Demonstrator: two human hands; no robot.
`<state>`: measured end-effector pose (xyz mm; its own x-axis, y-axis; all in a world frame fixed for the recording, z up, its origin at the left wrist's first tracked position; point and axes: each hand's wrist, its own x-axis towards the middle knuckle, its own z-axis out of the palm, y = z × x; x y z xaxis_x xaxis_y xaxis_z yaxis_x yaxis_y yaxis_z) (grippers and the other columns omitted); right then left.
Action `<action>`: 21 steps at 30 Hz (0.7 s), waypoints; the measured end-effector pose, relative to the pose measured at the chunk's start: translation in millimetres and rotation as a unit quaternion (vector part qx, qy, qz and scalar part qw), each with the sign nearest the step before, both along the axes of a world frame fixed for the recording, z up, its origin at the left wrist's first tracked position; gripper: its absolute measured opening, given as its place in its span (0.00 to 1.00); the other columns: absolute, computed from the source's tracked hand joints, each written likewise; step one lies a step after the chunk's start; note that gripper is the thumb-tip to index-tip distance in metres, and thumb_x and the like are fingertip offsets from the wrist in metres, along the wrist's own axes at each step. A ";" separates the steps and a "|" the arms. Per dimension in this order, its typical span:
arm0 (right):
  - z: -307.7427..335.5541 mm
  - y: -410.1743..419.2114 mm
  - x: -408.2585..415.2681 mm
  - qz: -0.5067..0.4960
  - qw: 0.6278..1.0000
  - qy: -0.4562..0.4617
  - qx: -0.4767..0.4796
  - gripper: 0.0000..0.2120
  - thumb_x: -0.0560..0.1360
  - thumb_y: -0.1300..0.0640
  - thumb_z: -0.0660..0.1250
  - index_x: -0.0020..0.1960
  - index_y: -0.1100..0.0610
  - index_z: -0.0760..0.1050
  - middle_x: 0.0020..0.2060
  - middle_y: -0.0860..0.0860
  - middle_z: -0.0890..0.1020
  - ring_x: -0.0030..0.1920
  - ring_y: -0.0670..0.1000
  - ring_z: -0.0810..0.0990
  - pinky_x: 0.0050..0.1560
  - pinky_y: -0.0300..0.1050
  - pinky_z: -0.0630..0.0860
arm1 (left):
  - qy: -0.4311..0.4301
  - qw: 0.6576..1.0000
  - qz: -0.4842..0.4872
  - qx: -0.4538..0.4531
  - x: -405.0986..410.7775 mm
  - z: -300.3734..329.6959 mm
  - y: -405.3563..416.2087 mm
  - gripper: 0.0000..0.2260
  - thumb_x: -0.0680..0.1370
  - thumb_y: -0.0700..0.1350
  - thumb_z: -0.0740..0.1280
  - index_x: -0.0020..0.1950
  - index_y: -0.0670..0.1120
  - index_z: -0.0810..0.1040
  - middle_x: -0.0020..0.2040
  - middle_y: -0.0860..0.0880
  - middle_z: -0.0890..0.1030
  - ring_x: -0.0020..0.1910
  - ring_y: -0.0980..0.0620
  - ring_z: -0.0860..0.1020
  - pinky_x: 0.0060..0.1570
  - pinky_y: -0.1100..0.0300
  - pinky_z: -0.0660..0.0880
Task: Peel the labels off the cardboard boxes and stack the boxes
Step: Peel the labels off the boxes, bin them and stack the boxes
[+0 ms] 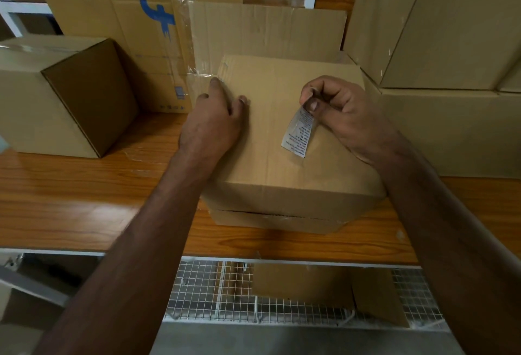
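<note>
Several corrugated cartons on a glossy, orange-brown wooden shelf (pixel 84 199), listed left to right. Far left: closed cube-shaped box (pixel 56 100), matte tan, one face in deep shadow, top seam taped. Behind it: flattened cartons (pixel 135 38) leaning upright, smooth, bearing a blue printed mark and strips of clear tape; small print near the base too blurred to read. Centre: working box (pixel 282 162), flat-topped, plain kraft surface with a faint vertical crease, a dark gap across its front face. Left hand (pixel 217 120) flat on the top's left edge, fingers straight and relaxed, fingertips partly over the rim and out of sight. Label (pixel 298 131), thin grey-white rectangle with rows of illegible text, upper end lifted and curled off the cardboard, lower end lying on the lid. Right hand (pixel 338 112) curled, thumb and forefinger pinching the label's raised end. Right: stacked large cartons (pixel 451 44), smooth and pale, cropped by the frame edge. Below the shelf: white wire mesh (pixel 282 298) with cardboard beneath, only partly visible.
</note>
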<state>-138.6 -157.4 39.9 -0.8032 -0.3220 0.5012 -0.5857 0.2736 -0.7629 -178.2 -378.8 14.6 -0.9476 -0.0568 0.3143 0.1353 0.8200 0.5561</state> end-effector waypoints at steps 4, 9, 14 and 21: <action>1.3 0.5 3.3 0.006 1.000 -0.011 -0.025 0.11 0.78 0.69 0.59 0.46 0.56 0.74 0.40 0.45 0.76 0.42 0.40 0.73 0.46 0.33 0.70 | 0.006 1.000 -0.002 0.001 2.9 -0.7 -0.3 0.28 0.81 0.61 0.55 0.74 0.45 0.60 0.59 0.39 0.76 0.55 0.39 0.77 0.51 0.44 0.76; 9.5 4.9 18.5 -0.015 0.977 -0.115 -0.178 0.12 0.77 0.63 0.56 0.42 0.56 0.77 0.37 0.49 0.78 0.38 0.50 0.73 0.42 0.47 0.68 | 0.007 1.000 0.007 -0.004 7.8 -0.6 0.9 0.27 0.82 0.60 0.55 0.75 0.44 0.60 0.62 0.37 0.75 0.57 0.35 0.76 0.51 0.46 0.72; 12.1 0.1 59.6 -0.092 0.989 -0.119 0.003 0.18 0.83 0.51 0.56 0.40 0.56 0.76 0.33 0.53 0.76 0.30 0.50 0.74 0.31 0.41 0.71 | -0.005 1.000 0.020 -0.013 7.7 4.4 4.9 0.29 0.82 0.59 0.54 0.78 0.43 0.56 0.66 0.36 0.73 0.61 0.34 0.74 0.55 0.45 0.71; 0.4 -18.3 72.6 -0.112 0.955 -0.026 0.272 0.17 0.80 0.58 0.64 0.68 0.50 0.75 0.63 0.43 0.79 0.62 0.40 0.75 0.58 0.29 0.68 | -0.002 0.999 0.021 -0.029 9.5 5.2 7.8 0.29 0.83 0.59 0.53 0.79 0.43 0.54 0.67 0.36 0.72 0.61 0.36 0.75 0.52 0.46 0.72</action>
